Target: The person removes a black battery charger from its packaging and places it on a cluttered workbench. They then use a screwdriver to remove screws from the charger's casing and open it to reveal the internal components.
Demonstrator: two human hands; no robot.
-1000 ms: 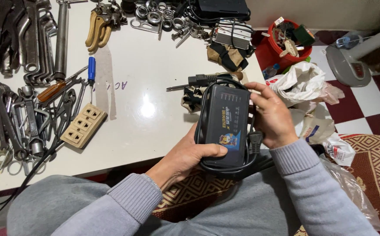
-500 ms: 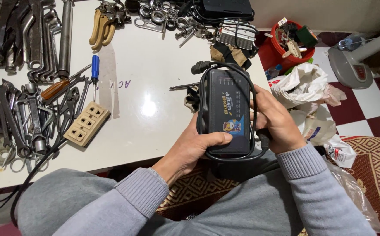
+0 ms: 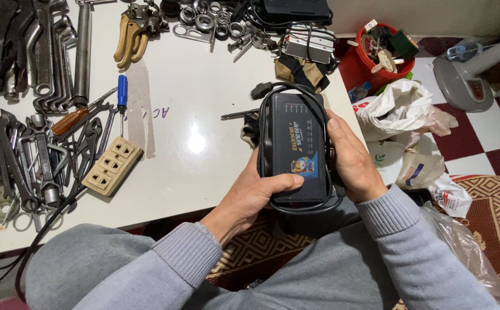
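2 bare hands, left hand and right hand, grip a black charger box wrapped in black cable, above the white workbench edge beside scattered wrenches.

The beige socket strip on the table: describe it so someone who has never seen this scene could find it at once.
On the white table, look at the left half, just right of the heap of steel wrenches. Below the blue-handled screwdriver lies a beige socket strip, set diagonally near the table's front edge. It is the only pale plastic block among the metal tools, with three sets of holes.
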